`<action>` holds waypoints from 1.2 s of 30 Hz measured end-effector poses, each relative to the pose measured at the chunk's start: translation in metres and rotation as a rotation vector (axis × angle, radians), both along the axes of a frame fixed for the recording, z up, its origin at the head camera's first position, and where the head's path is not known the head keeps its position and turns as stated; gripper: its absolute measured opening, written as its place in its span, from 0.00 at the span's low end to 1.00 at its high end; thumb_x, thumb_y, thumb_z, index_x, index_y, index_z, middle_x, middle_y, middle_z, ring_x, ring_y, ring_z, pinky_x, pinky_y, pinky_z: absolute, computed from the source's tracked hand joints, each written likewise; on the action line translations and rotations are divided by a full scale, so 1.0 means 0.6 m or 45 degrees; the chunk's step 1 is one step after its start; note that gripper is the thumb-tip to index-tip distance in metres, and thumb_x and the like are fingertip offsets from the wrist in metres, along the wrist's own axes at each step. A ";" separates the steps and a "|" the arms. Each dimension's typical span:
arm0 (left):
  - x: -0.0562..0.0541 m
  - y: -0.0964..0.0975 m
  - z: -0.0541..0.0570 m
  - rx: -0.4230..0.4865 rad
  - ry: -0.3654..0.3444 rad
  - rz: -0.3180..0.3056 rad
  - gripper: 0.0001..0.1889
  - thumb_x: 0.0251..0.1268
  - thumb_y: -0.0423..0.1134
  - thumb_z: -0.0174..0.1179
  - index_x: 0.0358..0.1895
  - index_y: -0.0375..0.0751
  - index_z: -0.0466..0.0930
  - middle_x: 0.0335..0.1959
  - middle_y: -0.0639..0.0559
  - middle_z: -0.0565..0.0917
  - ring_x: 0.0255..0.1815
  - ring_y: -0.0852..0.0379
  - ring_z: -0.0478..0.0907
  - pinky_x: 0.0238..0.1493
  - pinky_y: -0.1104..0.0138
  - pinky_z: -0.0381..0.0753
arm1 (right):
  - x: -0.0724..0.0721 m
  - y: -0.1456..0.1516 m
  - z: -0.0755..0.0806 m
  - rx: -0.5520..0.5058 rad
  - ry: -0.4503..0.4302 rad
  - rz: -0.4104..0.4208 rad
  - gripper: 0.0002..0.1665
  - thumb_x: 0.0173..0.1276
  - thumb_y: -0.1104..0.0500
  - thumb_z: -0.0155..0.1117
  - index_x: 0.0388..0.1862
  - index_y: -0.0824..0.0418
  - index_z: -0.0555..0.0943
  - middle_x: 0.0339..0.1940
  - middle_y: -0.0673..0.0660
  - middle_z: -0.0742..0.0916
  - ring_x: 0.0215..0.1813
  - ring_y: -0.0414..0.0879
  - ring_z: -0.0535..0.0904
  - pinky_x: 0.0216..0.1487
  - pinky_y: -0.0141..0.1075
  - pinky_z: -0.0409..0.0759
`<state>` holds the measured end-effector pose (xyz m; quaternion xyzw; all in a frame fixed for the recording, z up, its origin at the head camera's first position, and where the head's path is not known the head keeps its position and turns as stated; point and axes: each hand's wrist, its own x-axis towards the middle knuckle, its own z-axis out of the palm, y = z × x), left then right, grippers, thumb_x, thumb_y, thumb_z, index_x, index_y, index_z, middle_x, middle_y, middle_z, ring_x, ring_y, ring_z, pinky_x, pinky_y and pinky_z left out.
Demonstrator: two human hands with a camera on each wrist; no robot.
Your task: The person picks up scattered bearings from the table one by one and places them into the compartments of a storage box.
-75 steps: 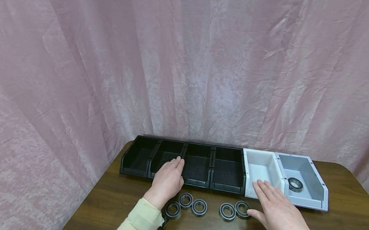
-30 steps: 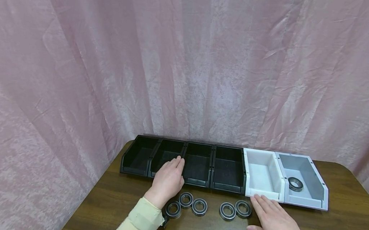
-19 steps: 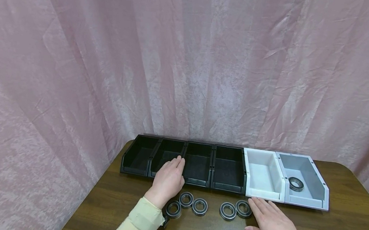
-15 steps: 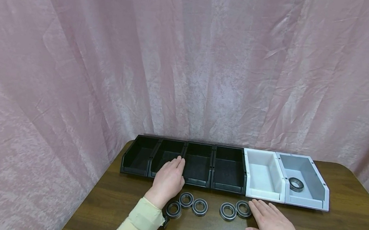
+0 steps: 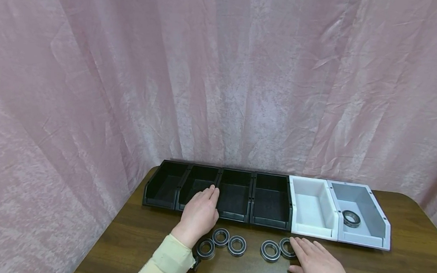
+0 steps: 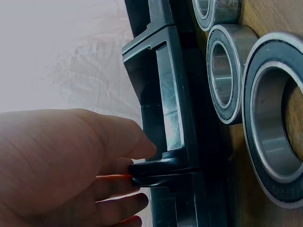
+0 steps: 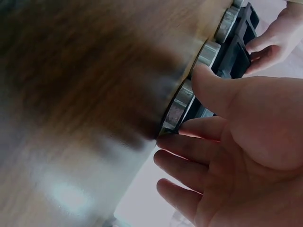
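My left hand point(image 5: 200, 214) lies over the wall between the second and third black bins point(image 5: 233, 215), its fingers extended. In the left wrist view, thumb and fingers sit about the bin's front corner, and no loose thing is in them. My right hand point(image 5: 320, 264) hovers low at the table, fingertips over the right edge of a ball bearing point(image 5: 282, 249), partly hiding it. Its fingers are loosely extended around nothing; contact cannot be told. Beside that bearing lies a second bearing point(image 5: 269, 259). Three more, including this bearing point(image 5: 231, 245), lie near my left wrist.
The bins stand in a row along the table's back: several black ones, then a white bin point(image 5: 313, 230) and a grey bin point(image 5: 364, 241). One bearing point(image 5: 351, 225) lies in the grey bin. A pink curtain point(image 5: 246, 78) hangs behind the wooden table point(image 5: 416, 263).
My right hand has drawn back from over the white bin to the table, then shifted left until its fingertips cover part of the bearing. The left hand has stayed in place.
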<state>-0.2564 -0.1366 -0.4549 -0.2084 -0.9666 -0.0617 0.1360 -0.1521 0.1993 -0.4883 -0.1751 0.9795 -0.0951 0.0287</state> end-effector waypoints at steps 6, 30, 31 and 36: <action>0.001 0.000 0.001 0.001 0.003 -0.002 0.32 0.71 0.37 0.74 0.75 0.29 0.78 0.77 0.35 0.78 0.77 0.40 0.78 0.78 0.49 0.74 | -0.003 -0.004 0.000 0.004 0.038 0.000 0.42 0.74 0.44 0.77 0.75 0.69 0.79 0.72 0.67 0.84 0.75 0.66 0.79 0.78 0.62 0.72; 0.001 0.001 0.002 -0.011 -0.009 0.005 0.32 0.71 0.37 0.74 0.75 0.30 0.78 0.77 0.35 0.78 0.77 0.40 0.77 0.78 0.48 0.74 | -0.006 -0.011 -0.004 0.017 0.088 -0.016 0.39 0.74 0.46 0.78 0.71 0.71 0.80 0.69 0.69 0.85 0.72 0.69 0.80 0.75 0.62 0.76; 0.001 0.001 0.002 -0.013 -0.007 0.006 0.32 0.71 0.37 0.74 0.75 0.30 0.78 0.77 0.35 0.78 0.77 0.40 0.78 0.78 0.48 0.74 | -0.007 -0.011 -0.004 0.017 0.087 -0.017 0.39 0.74 0.45 0.78 0.70 0.71 0.80 0.68 0.69 0.85 0.71 0.69 0.80 0.75 0.62 0.76; 0.001 0.002 0.003 -0.018 -0.010 0.009 0.32 0.71 0.37 0.74 0.75 0.30 0.78 0.78 0.35 0.77 0.77 0.40 0.77 0.78 0.49 0.74 | -0.009 -0.010 -0.005 0.019 0.104 -0.008 0.39 0.73 0.45 0.78 0.70 0.72 0.80 0.68 0.69 0.85 0.71 0.68 0.81 0.74 0.62 0.77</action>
